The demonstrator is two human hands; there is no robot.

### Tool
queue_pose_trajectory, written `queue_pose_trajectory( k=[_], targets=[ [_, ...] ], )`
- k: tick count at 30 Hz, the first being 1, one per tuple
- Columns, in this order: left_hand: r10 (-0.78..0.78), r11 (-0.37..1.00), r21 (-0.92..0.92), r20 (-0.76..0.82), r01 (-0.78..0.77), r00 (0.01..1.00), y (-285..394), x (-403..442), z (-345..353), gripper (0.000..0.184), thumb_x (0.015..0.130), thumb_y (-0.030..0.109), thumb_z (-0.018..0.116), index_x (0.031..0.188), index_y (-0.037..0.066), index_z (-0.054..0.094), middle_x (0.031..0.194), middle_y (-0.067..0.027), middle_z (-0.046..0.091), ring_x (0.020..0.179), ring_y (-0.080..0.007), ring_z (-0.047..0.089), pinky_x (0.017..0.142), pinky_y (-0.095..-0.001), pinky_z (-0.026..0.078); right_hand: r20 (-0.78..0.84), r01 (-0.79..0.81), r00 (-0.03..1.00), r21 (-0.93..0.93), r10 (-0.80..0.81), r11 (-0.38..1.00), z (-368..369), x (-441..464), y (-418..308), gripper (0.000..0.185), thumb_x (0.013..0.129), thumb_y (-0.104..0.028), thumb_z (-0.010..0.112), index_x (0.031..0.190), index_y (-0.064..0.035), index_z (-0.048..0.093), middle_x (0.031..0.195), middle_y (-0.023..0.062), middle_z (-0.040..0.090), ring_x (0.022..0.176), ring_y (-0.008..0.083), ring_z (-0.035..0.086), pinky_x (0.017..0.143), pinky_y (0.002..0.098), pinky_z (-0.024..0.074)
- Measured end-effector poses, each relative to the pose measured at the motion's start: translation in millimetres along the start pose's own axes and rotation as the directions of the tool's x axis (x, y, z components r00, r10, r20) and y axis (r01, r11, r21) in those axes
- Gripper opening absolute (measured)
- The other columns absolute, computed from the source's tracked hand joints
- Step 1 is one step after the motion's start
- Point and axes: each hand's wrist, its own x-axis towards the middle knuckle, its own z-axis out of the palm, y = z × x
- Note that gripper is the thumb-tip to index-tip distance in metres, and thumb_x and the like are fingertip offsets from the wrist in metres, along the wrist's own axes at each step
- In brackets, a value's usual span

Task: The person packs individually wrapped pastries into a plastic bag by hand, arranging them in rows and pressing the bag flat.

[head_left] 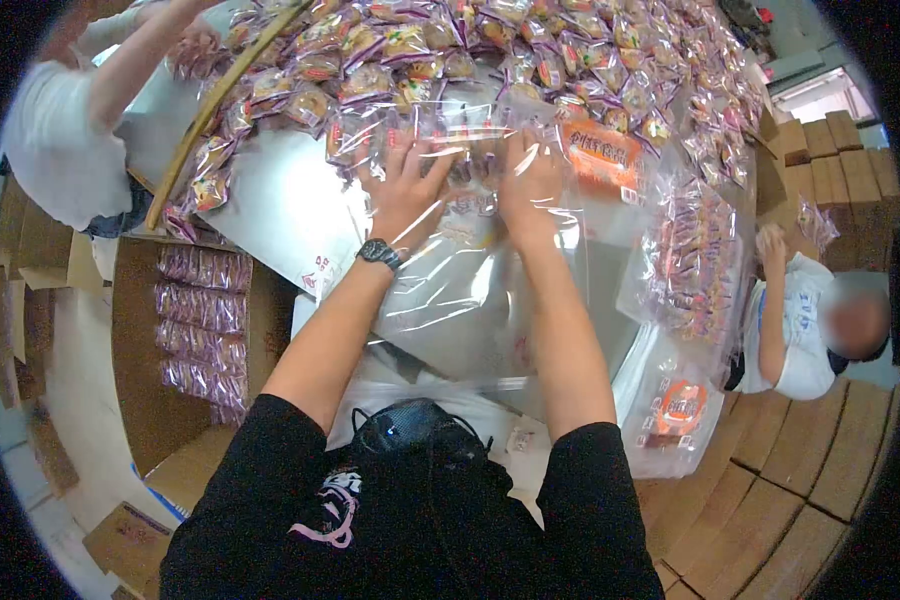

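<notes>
Both my hands reach forward over a large clear plastic bag (450,290) on the metal table (280,190). My left hand (407,190), with a watch (378,254) on the wrist, has its fingers spread on the film. Beside it, my right hand (530,188) touches the bag too, fingers pointing forward; whether they grip anything is hidden under glare. A row of wrapped snacks (460,135) lies at the fingertips, inside or under the film. Just right of my right hand is an orange printed label (602,155) on clear plastic.
Many wrapped snacks (410,42) are heaped across the back. A filled bag (685,250) and printed bags (678,405) lie right. An open carton (140,350) holds snack rows at left. Other people stand left (65,150) and right (805,320). Cartons (800,470) are stacked at right.
</notes>
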Motion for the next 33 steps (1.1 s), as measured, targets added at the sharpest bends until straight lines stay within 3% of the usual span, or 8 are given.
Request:
queue_pose_trajectory(
  k=[10, 18, 22, 24, 27, 29, 31, 33],
  targets=[
    [0.020, 1.000, -0.012, -0.038, -0.020, 0.999, 5.9, -9.1, -0.7, 0.059, 0.084, 0.024, 0.070, 0.142, 0.017, 0.059, 0.142, -0.0047, 0.057, 0.141, -0.0257, 0.047, 0.120, -0.0742, 0.002, -0.132, -0.097, 0.986, 0.011, 0.098, 0.995, -28.5, -42.4, -15.6, 0.070, 0.082, -0.023, 0.073, 0.143, 0.0008, 0.048, 0.153, 0.0250, 0.044, 0.144, 0.0460, 0.038, 0.122, 0.0598, 0.0249],
    [0.052, 0.997, -0.064, 0.075, -0.047, 0.996, 7.4, -30.6, -20.7, 0.074, 0.083, 0.019, 0.069, 0.154, 0.014, 0.046, 0.163, -0.0172, 0.036, 0.155, -0.0379, 0.026, 0.120, -0.0739, 0.001, 0.038, -0.135, 0.990, -0.066, 0.138, 0.989, -28.3, -46.9, -11.9, 0.072, 0.081, -0.026, 0.072, 0.144, 0.0023, 0.051, 0.152, 0.0259, 0.045, 0.146, 0.0435, 0.038, 0.123, 0.0561, 0.0239],
    [-0.025, 0.994, -0.098, 0.176, 0.043, 0.984, 21.0, -32.2, -36.1, 0.072, 0.090, 0.021, 0.063, 0.158, 0.011, 0.041, 0.167, -0.0208, 0.029, 0.157, -0.0401, 0.020, 0.122, -0.0707, 0.007, -0.061, -0.092, 0.994, 0.029, 0.094, 0.995, -41.1, -57.6, -21.9, 0.072, 0.080, -0.019, 0.072, 0.145, 0.0057, 0.049, 0.150, 0.0316, 0.044, 0.144, 0.0496, 0.036, 0.121, 0.0597, 0.0260],
    [-0.024, 0.987, -0.147, 0.216, 0.057, 0.976, 28.9, -44.1, -43.6, 0.077, 0.089, 0.024, 0.063, 0.160, 0.009, 0.036, 0.167, -0.0227, 0.027, 0.157, -0.0403, 0.021, 0.123, -0.0675, 0.011, 0.128, -0.223, 0.973, 0.324, 0.191, 0.919, -49.7, -91.3, -38.4, 0.069, 0.081, -0.016, 0.070, 0.143, 0.0075, 0.050, 0.149, 0.0353, 0.042, 0.143, 0.0531, 0.035, 0.120, 0.0610, 0.0265],
    [0.005, 0.982, -0.172, 0.434, 0.078, 0.901, 32.9, -64.0, -56.1, 0.074, 0.091, 0.031, 0.062, 0.157, 0.006, 0.040, 0.165, -0.0219, 0.032, 0.154, -0.0388, 0.027, 0.123, -0.0641, 0.019, 0.079, -0.017, 0.997, 0.319, -0.009, 0.948, -85.9, -164.2, -71.3, 0.063, 0.084, -0.014, 0.069, 0.141, 0.0060, 0.052, 0.148, 0.0397, 0.042, 0.141, 0.0568, 0.037, 0.119, 0.0618, 0.0282],
    [0.003, 0.984, -0.164, 0.432, 0.075, 0.902, 29.9, -73.3, -52.9, 0.070, 0.093, 0.035, 0.062, 0.153, 0.005, 0.044, 0.161, -0.0213, 0.038, 0.152, -0.0381, 0.032, 0.122, -0.0645, 0.020, 0.200, -0.022, 0.970, 0.643, -0.140, 0.766, -104.2, -220.6, -81.4, 0.056, 0.085, -0.015, 0.070, 0.138, 0.0014, 0.058, 0.144, 0.0330, 0.052, 0.136, 0.0511, 0.048, 0.116, 0.0583, 0.0354],
    [0.001, 0.983, -0.164, 0.450, 0.081, 0.893, 28.6, -77.2, -53.8, 0.063, 0.097, 0.039, 0.058, 0.149, 0.005, 0.050, 0.156, -0.0211, 0.046, 0.150, -0.0371, 0.035, 0.123, -0.0642, 0.019, 0.377, -0.211, 0.860, 0.876, -0.344, 0.433, -145.9, -245.2, -82.3, 0.047, 0.086, -0.006, 0.071, 0.131, 0.0010, 0.065, 0.128, 0.0326, 0.064, 0.111, 0.0513, 0.067, 0.104, 0.0476, 0.0511],
    [-0.013, 0.982, -0.166, 0.432, 0.094, 0.902, 30.9, -76.6, -53.2, 0.062, 0.098, 0.039, 0.057, 0.149, 0.005, 0.051, 0.155, -0.0218, 0.047, 0.151, -0.0377, 0.034, 0.123, -0.0643, 0.019, 0.571, -0.524, 0.725, 0.820, -0.385, 0.231, -228.3, -221.0, -91.5, 0.048, 0.089, -0.014, 0.072, 0.133, 0.0023, 0.063, 0.111, 0.0281, 0.073, 0.110, 0.0495, 0.068, 0.100, 0.0487, 0.0535]
  ],
)
